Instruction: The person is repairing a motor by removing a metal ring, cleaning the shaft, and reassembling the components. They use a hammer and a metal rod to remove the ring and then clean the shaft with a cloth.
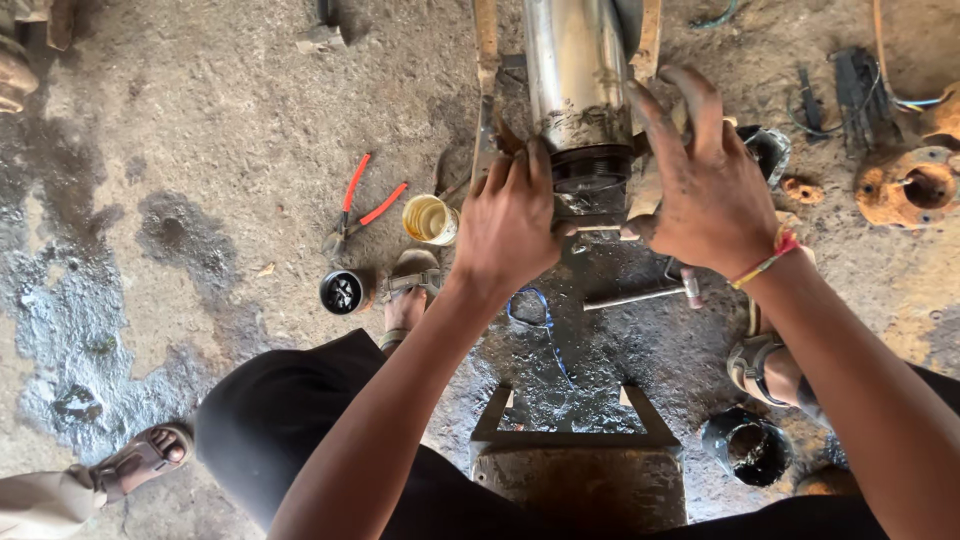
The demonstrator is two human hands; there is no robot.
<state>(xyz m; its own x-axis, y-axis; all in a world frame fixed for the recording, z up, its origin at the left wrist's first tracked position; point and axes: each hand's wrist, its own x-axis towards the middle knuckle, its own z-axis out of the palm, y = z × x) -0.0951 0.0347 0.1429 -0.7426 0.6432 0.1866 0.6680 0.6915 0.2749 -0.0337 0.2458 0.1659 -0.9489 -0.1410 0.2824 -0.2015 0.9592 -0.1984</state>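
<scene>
Oily workshop floor (200,150) below; left hand (508,225) curled round the black threaded end (590,168) of the steel cylinder (570,60), right hand (710,180) splayed against it. Hammer (640,296), red-handled pliers (362,205) lie unused; end part seems not yet off.

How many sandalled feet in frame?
3. One at the bottom left corner, another person's; one below the yellow cup, by the left forearm; one at right under the right arm. Others may be hidden.
</scene>
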